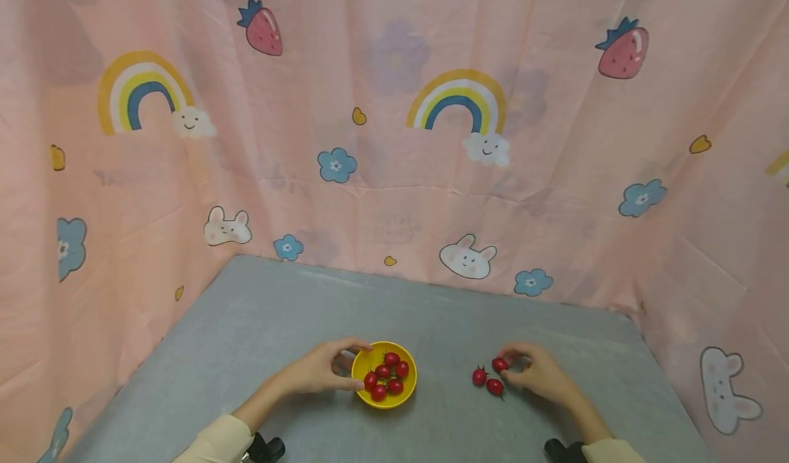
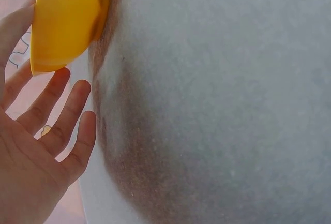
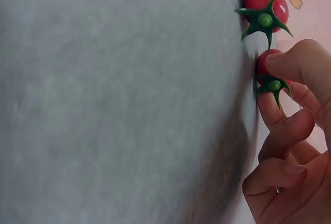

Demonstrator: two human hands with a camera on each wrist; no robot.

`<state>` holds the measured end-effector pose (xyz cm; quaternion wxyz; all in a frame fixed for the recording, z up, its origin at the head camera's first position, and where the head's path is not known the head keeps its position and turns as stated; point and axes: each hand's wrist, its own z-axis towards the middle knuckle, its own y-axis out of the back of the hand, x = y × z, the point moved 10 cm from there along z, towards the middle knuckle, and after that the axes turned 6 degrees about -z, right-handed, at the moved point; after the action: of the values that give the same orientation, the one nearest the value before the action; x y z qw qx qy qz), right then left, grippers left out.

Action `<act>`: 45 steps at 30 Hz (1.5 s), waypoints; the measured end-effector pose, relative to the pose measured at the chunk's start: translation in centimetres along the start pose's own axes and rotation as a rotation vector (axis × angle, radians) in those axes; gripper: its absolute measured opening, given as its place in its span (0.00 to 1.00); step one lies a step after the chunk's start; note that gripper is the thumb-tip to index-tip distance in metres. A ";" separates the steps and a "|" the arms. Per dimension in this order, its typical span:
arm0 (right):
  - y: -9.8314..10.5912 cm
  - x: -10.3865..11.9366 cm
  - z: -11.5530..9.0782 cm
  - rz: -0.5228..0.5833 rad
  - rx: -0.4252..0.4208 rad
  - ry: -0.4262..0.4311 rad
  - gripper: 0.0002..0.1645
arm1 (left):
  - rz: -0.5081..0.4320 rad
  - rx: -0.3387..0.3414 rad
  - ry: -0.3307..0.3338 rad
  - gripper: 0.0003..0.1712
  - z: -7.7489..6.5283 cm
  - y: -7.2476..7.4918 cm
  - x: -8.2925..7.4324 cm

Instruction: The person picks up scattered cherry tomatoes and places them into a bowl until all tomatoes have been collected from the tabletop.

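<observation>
A small yellow bowl stands on the grey table with several red cherry tomatoes in it. My left hand holds the bowl from its left side, thumb and forefinger at the rim; in the left wrist view the other fingers of that hand spread out beside the bowl. To the right, my right hand pinches a cherry tomato between thumb and finger, close to the tabletop. That tomato shows its green calyx in the right wrist view. Two loose tomatoes lie just beside it.
The grey table reaches back to a pink curtain printed with rainbows, rabbits and flowers, which also hangs along both sides. A stretch of tabletop separates the bowl from the loose tomatoes.
</observation>
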<state>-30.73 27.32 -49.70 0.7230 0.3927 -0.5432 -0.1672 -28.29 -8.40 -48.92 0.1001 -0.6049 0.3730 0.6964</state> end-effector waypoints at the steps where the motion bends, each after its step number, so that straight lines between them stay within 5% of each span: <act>1: 0.0 0.0 0.1 -0.003 -0.003 0.002 0.13 | 0.001 0.000 0.001 0.32 0.0 0.0 0.0; 22: 0.9 -0.7 0.1 0.051 -0.026 -0.065 0.15 | 0.007 -0.004 0.018 0.32 0.0 0.0 0.2; 45: 1.6 1.4 1.1 0.089 -0.089 -0.142 0.17 | -0.013 -0.004 0.024 0.32 0.0 0.0 0.5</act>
<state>-31.52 27.02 -47.52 0.7062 0.3229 -0.6020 -0.1862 -28.44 -8.57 -49.39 0.0992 -0.6159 0.3688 0.6891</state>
